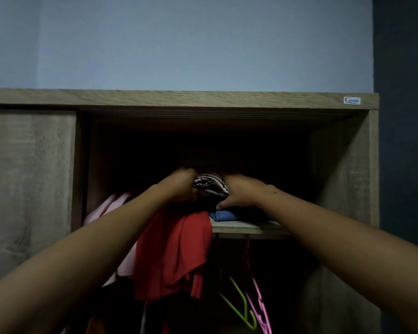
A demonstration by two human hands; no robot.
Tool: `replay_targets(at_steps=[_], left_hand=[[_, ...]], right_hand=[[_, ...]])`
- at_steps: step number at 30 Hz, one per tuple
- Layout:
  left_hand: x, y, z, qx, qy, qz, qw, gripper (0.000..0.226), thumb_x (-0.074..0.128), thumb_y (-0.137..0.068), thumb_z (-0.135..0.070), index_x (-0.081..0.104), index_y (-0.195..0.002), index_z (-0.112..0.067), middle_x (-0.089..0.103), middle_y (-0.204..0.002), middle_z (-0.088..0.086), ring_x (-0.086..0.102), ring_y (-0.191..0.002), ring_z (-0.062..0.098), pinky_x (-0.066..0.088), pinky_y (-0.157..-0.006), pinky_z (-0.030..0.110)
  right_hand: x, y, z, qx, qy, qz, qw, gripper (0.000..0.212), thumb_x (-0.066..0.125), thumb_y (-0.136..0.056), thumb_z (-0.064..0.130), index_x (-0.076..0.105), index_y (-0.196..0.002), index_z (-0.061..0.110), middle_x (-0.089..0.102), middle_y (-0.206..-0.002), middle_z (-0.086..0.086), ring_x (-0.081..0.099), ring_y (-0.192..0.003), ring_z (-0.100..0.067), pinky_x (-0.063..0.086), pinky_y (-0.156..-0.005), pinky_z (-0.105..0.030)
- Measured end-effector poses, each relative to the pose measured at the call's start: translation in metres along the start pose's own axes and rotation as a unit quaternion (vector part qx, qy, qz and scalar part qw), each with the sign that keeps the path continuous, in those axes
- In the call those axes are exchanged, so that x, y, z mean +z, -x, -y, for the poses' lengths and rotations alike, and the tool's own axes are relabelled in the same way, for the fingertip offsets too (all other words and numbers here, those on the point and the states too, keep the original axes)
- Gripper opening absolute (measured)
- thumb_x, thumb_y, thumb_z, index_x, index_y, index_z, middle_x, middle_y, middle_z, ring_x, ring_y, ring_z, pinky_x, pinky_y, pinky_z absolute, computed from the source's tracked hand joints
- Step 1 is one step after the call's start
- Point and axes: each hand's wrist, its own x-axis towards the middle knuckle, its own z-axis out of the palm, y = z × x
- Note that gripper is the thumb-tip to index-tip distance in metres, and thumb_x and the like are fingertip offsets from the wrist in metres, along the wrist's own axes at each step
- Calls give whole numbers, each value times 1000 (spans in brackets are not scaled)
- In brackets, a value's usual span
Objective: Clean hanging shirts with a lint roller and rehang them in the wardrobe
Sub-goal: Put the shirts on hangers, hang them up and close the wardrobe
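Both my arms reach up into the dark top compartment of the wooden wardrobe (179,98). My left hand (179,184) and my right hand (237,191) press from either side on a folded dark garment with a pale striped pattern (209,184) on top of a pile. Under it lies folded blue cloth (225,215) on the shelf (249,229). A red garment (174,251) hangs down over the shelf's front edge, beside a pink one (106,208). No lint roller is in view.
Below the shelf hang an empty green hanger (241,307) and a pink hanger (258,302). The sliding door (29,184) covers the wardrobe's left half. A pale wall rises above, and a dark wall stands at the right.
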Motion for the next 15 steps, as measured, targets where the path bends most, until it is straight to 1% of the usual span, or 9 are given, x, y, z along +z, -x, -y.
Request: replay_targets(at_steps=[1,2,4,6,7,9,11,13,15], left_hand=[[-2,-1,-1,10,5,-11,1000,33,65,-89,-22,60,-117,-4,66,-118,17,63,-106,33,51,-84,36],[-4,-1,-3,17,7,-19,1000,33,65,-90,-21,60,-118,-4,66,-119,17,63,-107,33,52,-86,37],[-6,-2,-3,25,9,-30,999,32,64,-90,-21,60,-117,-5,66,-119,18,63,-107,34,52,-85,38],[-8,-4,-6,35,6,-43,998,30,63,-90,-21,60,-116,-7,66,-118,18,63,-105,34,52,-83,38],[-9,-6,-8,38,-1,-50,998,32,62,-90,-21,60,-119,-8,66,-120,18,63,-107,34,51,-84,37],[-12,-9,-16,41,-17,-66,997,42,59,-93,-22,54,-133,-11,62,-129,17,60,-115,34,49,-87,37],[-14,-12,-27,49,-31,-79,995,53,56,-97,-23,41,-148,-17,53,-141,16,53,-125,34,47,-95,38],[-17,-18,-40,65,-48,-90,993,61,52,-99,-21,27,-155,-22,45,-149,15,46,-133,34,44,-102,41],[-20,-25,-57,77,-58,-103,990,64,48,-99,-17,22,-157,-23,40,-152,16,44,-134,37,41,-104,42]], right_hand=[[5,0,0,8,14,-15,1000,63,79,-75,45,54,-127,20,66,-121,-3,64,-106,-24,50,-83,-29],[10,0,0,14,32,-43,998,54,74,-80,39,54,-127,19,66,-120,-5,65,-105,-26,50,-81,-31],[14,1,-1,38,84,-112,989,37,62,-89,22,55,-125,17,68,-114,-10,68,-99,-30,52,-74,-35],[11,3,-5,58,103,-149,982,39,56,-91,12,52,-129,18,68,-109,-11,68,-95,-32,52,-68,-36],[7,3,-9,61,100,-156,981,43,55,-92,11,49,-134,19,67,-112,-11,68,-96,-32,52,-69,-37],[-3,4,-18,62,78,-174,980,55,53,-94,13,37,-145,24,60,-128,-12,63,-109,-34,54,-78,-40],[-15,5,-28,77,59,-182,978,60,53,-96,20,28,-150,29,49,-143,-13,54,-123,-38,51,-93,-45],[-28,7,-39,104,40,-169,979,60,52,-99,22,25,-152,27,37,-153,-14,43,-134,-39,43,-104,-46],[-41,14,-51,121,25,-168,978,62,49,-100,17,22,-155,23,24,-160,-16,31,-143,-39,34,-113,-46]])
